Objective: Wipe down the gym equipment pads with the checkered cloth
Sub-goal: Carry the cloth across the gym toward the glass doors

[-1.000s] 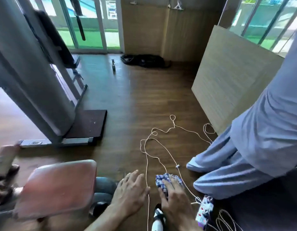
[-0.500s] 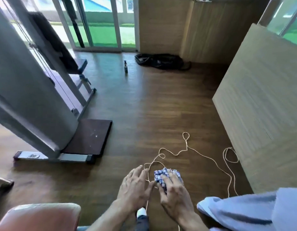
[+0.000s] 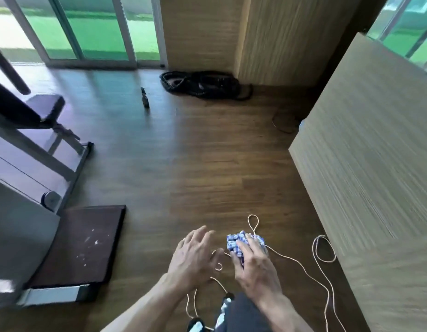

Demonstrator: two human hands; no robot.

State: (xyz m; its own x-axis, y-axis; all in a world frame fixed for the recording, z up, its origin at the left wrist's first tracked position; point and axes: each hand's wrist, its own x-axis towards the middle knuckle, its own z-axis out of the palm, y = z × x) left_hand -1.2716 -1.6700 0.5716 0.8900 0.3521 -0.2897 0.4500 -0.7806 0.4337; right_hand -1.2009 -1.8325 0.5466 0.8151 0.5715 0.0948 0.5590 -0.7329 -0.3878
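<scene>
Blue-and-white checkered cloth [image 3: 243, 242] sits bunched up low in the head view, gripped in the right hand [image 3: 254, 262]. Fingers [image 3: 241, 249] are curled over the wad from above, closed around it; most of the cloth is hidden under the hand. Cannot tell whether the cloth touches the wood floor [image 3: 207, 164] or is held just above it.

Left hand [image 3: 192, 257] is just beside it, palm down, fingers spread and loose, holding nothing.

Thin cream cord [image 3: 301, 264] runs in loops across the floor beneath and to the right of both hands; one loop pokes out just past the cloth.

Dark mat [image 3: 85, 243] lies to the left, with pale specks on it, at the base of a grey machine frame [image 3: 20, 226]. Dark bench pad [image 3: 37, 109] is farther back on the left, well apart from the cloth.

Small spray bottle [image 3: 145, 98] stands upright on the floor near the sliding glass doors [image 3: 87, 29]. Coiled black rope [image 3: 205, 83] lies against the far wall. Pale wood panel [image 3: 375, 152] leans along the right side.
</scene>
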